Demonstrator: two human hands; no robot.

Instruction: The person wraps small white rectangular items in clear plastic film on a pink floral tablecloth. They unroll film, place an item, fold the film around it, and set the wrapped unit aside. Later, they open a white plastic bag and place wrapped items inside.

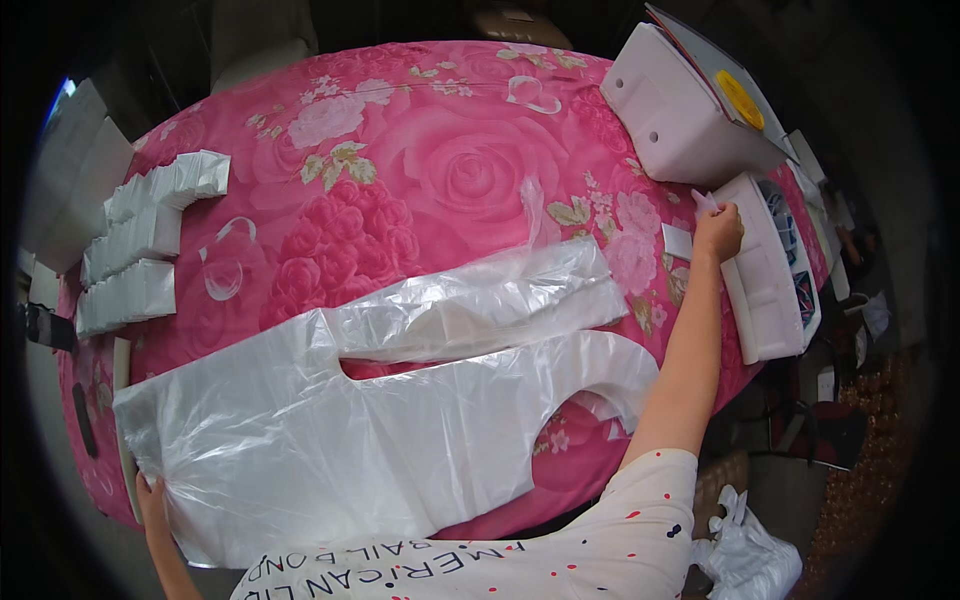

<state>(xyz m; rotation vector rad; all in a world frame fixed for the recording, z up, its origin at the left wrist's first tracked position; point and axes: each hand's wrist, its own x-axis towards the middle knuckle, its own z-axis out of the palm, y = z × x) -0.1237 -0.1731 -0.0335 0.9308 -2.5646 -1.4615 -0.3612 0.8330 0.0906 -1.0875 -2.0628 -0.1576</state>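
A thin translucent plastic sheet (315, 442) with a long slit and a rounded cut-out lies spread over the table in front of me. At its near left edge my left hand (152, 499) pinches the film, and creases fan out from the fingers. My right arm reaches across to the far right. There my right hand (720, 232) grips a small thin pale-pink piece (703, 201), partly hidden by the fingers, beside a white foam box (761, 292). Just left of that hand, a small white square packet (677, 241) rests on the cloth.
A pink floral tablecloth (472, 172) covers the table. Rows of folded white packets (139, 232) stand at the left. A larger white foam box (682, 112) with a yellow disc (739, 100) on top sits far right. White plastic bags (750, 551) lie below the table's right side.
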